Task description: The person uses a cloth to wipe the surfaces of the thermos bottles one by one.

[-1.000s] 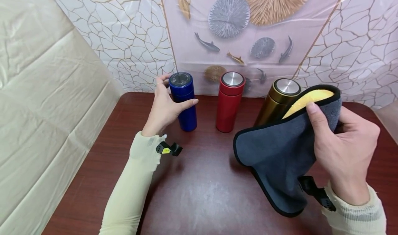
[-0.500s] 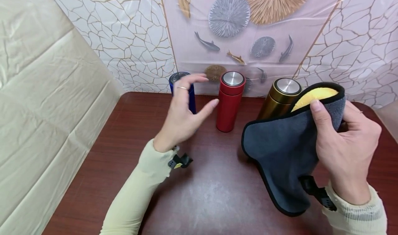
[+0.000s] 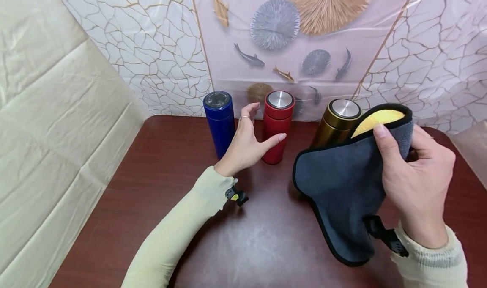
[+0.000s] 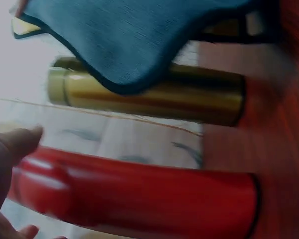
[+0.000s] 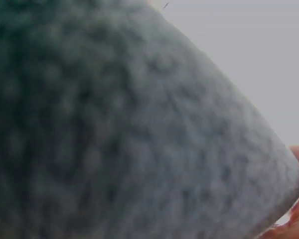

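Three bottles stand upright in a row: a blue thermos [image 3: 220,125], a red thermos [image 3: 276,131] and a gold thermos [image 3: 335,123]. My left hand [image 3: 247,146] is beside the red thermos, its thumb and fingers spread apart around the bottle's left side. In the left wrist view the red thermos [image 4: 139,194] lies between thumb and fingers, though blur hides whether they touch it. My right hand [image 3: 414,178] pinches a grey cloth [image 3: 342,195] with a yellow inner face and black edging. The cloth hangs in front of the gold thermos and fills most of the right wrist view.
The bottles stand near the back edge of a dark red wooden table [image 3: 152,207]. Behind it hangs a patterned backdrop [image 3: 160,47] with fish and round motifs. A beige cloth wall [image 3: 57,131] slopes along the left side.
My left hand has left the blue thermos and moved right to the red thermos. The right hand keeps its hold on the cloth with little movement. The blue thermos stays standing.
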Available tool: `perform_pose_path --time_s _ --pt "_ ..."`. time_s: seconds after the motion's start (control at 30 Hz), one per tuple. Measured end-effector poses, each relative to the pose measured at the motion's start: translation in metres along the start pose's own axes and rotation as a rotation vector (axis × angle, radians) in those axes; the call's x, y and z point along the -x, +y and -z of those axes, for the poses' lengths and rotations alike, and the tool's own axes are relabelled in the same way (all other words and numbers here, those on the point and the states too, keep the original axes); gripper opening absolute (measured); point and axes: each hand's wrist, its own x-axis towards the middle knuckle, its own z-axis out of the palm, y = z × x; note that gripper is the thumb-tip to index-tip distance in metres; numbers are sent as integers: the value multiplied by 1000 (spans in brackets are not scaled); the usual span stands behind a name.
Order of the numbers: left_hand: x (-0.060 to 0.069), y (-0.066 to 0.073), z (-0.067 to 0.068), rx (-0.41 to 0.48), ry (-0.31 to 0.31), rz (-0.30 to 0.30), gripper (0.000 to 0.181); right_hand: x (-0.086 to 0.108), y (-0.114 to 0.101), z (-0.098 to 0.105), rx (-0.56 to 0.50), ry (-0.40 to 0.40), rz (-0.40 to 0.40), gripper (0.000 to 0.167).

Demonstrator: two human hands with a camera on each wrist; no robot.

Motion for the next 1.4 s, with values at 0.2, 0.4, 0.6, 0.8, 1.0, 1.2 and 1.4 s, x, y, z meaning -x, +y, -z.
perform_pose_path --time_s 0.2,0.4,0.6,0.8,1.0,1.2,1.4 --pt "-9 -28 -18 131 -28 42 93 1 8 0 42 -20 -16 16" --pt "-4 -42 -20 191 -40 62 90 2 12 -2 60 -51 -57 15" --pt "-1 -42 -24 247 -45 38 85 5 11 1 108 -41 -83 13" --pt "-10 -37 -22 271 -34 -9 75 -1 9 0 90 -44 -91 16" --pt "-6 -33 -23 341 -41 -9 68 -3 7 -1 71 -5 -175 23" --pt "10 -17 -15 452 -71 9 52 -5 9 -4 -59 97 -239 21" --pt "27 12 -12 708 -156 23 23 -6 10 -9 -482 239 -290 32"
